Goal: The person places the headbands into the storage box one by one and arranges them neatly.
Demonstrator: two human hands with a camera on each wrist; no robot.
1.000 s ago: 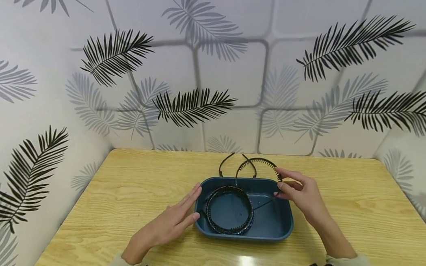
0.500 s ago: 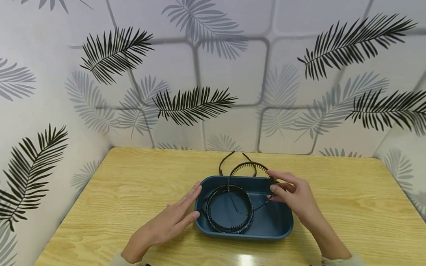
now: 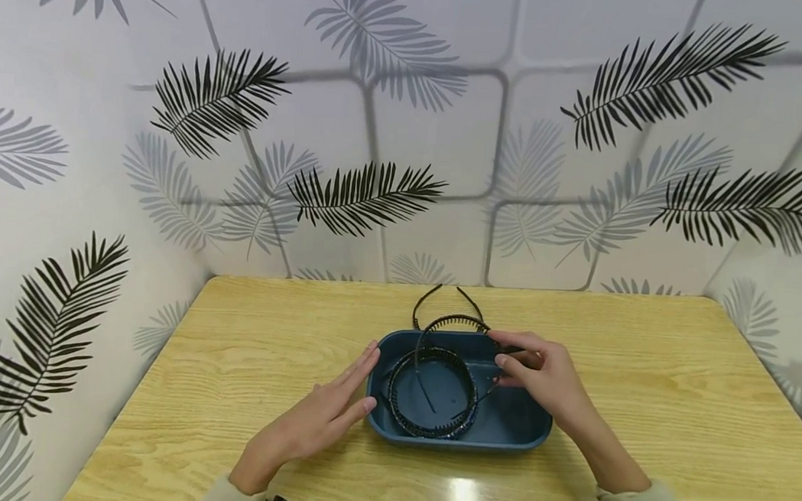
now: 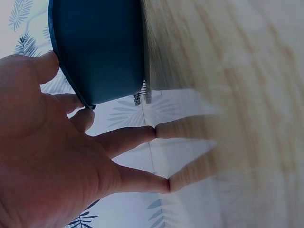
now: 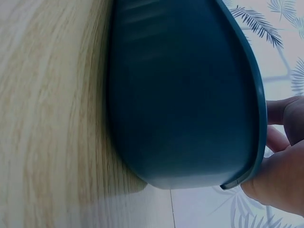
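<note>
A dark blue oblong box [image 3: 507, 426] stands on the table, with several black toothed headbands [image 3: 394, 407] stacked in its left part. My right hand [image 3: 548, 378] pinches one side of another black toothed headband [image 3: 453, 317], tilted over the stack, its free end hanging inside the box. Whether it touches the stack I cannot tell. My left hand [image 3: 318, 422] lies against the box's left end with fingers extended. In the left wrist view, two fingers [image 4: 130, 140] reach down to the table while others touch the rim. The right wrist view shows mostly the box's outer wall [image 5: 185, 95].
Behind the box lies another black headband [image 3: 416, 311], its ends pointing to the wall. The wood-grain table [image 3: 279, 335] extends on both sides. A leaf-patterned wall [image 3: 437, 230] closes off the back.
My right hand has moved left and slightly down, bringing the held headband from the box's back right over the stack. The left hand has stayed at the box's left end.
</note>
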